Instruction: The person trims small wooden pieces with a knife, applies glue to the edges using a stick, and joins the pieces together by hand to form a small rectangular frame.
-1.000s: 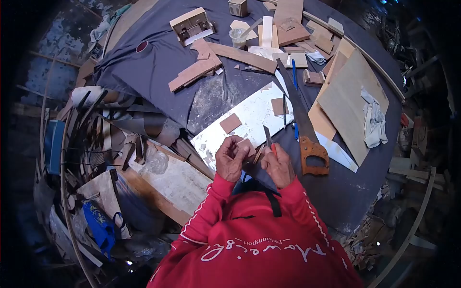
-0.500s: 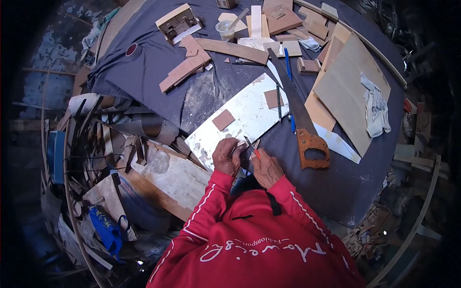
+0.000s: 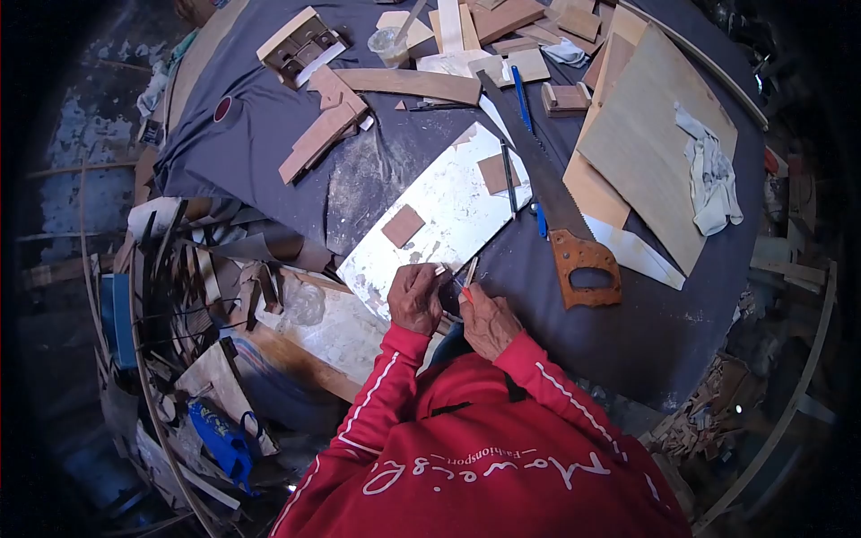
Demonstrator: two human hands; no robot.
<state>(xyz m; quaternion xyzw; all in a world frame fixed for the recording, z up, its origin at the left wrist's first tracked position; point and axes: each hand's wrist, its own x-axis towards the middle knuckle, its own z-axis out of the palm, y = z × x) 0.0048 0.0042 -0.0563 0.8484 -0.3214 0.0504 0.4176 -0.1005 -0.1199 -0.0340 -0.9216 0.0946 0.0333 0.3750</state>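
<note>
My left hand (image 3: 415,299) is closed at the near edge of the white board (image 3: 439,215), its fingertips pinching a small pale piece (image 3: 440,269). Close to its right, my right hand (image 3: 489,323) is wrapped round a red-handled knife (image 3: 465,294); the thin dark blade points toward the left hand's fingertips. A narrow wooden strip (image 3: 472,269) sticks up just beyond the right fingers. Two square brown wood pieces (image 3: 404,227) and a dark pencil-like stick (image 3: 508,179) lie on the board. To the right rests a handsaw (image 3: 587,271) with a wooden handle.
Dark cloth covers the table (image 3: 646,345). Wood offcuts (image 3: 327,130), a plastic cup (image 3: 388,45), a blue pen-like tool (image 3: 521,99) and a wooden block with slots (image 3: 301,47) lie farther back. At right, a rag (image 3: 708,175) lies on a plywood sheet (image 3: 650,134). Scrap wood fills the left side.
The view has shifted a little. The knife has turned from pointing upward to a lower angle, nearer the left fingertips. Both hands keep their grip.
</note>
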